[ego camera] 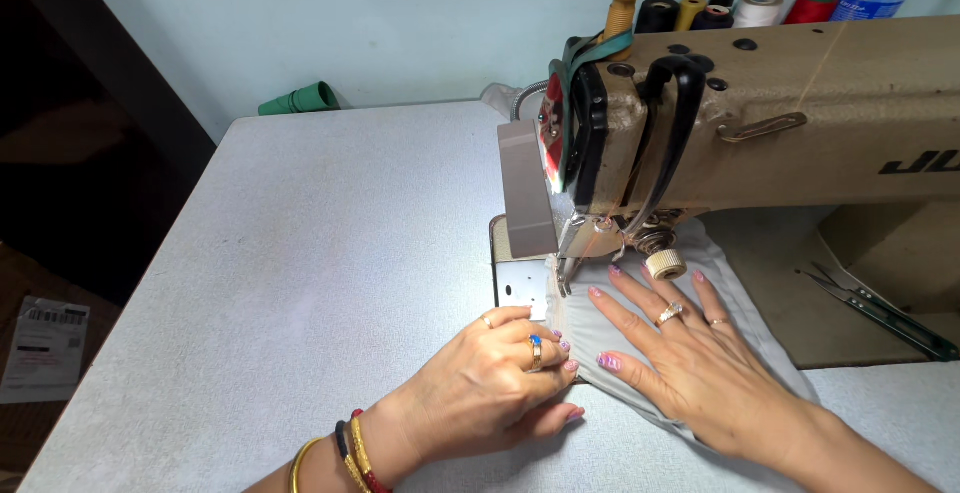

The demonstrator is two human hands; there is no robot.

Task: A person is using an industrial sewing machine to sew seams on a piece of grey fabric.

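Fingers (655,298) of our right hand (690,353) lie spread and flat on the pale grey fabric (600,338), gripping nothing, only pressing it down just in front of the presser foot (565,278). Our left hand (500,373) sits beside the foot on its near left, fingers curled loosely with the tips pinching the fabric's edge against the table (300,253). The fabric itself runs from under the foot toward us, beneath both hands, and spreads to the right of the foot across the machine bed.

We judge the main risk to be the right fingertips: they rest very near the foot, so a sudden feed could draw them toward the needle. Uneven pressure between our hands could also skew the edge. Scissors (880,313) lie well to the right of the foot, apart from us.
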